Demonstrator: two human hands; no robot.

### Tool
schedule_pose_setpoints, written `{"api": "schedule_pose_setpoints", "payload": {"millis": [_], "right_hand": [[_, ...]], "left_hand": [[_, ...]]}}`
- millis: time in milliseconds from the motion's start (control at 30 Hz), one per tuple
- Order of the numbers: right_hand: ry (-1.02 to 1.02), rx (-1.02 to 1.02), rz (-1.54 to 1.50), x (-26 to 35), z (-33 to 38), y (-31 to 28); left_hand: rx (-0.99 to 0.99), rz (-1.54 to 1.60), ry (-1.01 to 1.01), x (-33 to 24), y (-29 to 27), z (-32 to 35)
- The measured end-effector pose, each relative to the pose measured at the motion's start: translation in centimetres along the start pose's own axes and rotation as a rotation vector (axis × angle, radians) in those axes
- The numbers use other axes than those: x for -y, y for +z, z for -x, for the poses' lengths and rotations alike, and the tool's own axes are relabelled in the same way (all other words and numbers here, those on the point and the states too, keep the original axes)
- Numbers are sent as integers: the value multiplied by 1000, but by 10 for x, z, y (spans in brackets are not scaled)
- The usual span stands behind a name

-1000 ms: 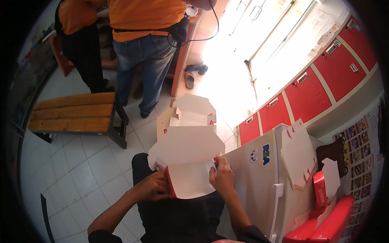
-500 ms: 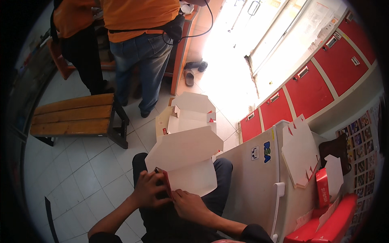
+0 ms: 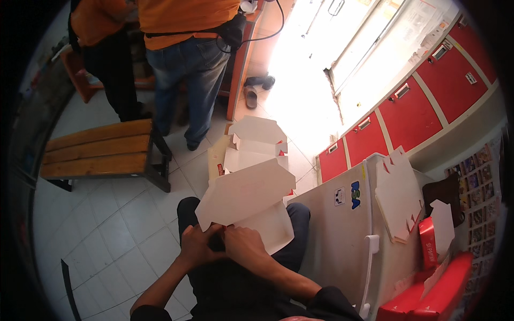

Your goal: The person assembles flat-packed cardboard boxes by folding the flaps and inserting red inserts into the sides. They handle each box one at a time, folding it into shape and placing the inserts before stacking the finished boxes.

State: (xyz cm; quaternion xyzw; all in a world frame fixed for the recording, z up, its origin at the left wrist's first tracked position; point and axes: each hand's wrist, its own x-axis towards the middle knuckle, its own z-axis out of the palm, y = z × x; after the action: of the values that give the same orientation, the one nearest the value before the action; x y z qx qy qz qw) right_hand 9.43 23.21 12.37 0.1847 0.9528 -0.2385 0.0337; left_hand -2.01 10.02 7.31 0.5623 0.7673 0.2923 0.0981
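Note:
A part-folded cardboard box [image 3: 249, 192], white inside with red on its outside, rests across my lap with its lid flap tilted up. My left hand [image 3: 197, 245] is closed on the near left corner of this box, fingers bent. Right beside it, my right hand [image 3: 243, 243] grips the near edge, its fingertips close to the left hand's. Both thumbs and the folded tabs at that corner are partly hidden. Just beyond my knees stands another open white box [image 3: 257, 131], on top of a beige carton [image 3: 217, 155].
To my right, a white fridge-like cabinet [image 3: 326, 235] bears flat cardboard blanks [image 3: 396, 198] and folded red boxes [image 3: 441, 289]. A wooden bench [image 3: 99, 152] is at left. Two people in orange tops [image 3: 187, 18] stand ahead. Red lockers [image 3: 407, 112] line the right; shoes [image 3: 250, 96] lie near the doorway.
Both hands have drawn together at the box's near left corner; my right hand has risen slightly. The lid flap has tipped toward me, covering more of the box's inside.

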Motion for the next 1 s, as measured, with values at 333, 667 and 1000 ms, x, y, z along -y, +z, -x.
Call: {"api": "schedule_pose_setpoints", "payload": {"millis": [333,667,1000], "right_hand": [[100,-150,-137,-10,-4,24],[456,-335,-338,-124,10,-28],[394,-603,-646,-123,20,3]], "left_hand": [[-82,184,-14,10,25,11],[-170,496,-54,-18,36,19],[-53,434,-84,-19,12,3]]}}
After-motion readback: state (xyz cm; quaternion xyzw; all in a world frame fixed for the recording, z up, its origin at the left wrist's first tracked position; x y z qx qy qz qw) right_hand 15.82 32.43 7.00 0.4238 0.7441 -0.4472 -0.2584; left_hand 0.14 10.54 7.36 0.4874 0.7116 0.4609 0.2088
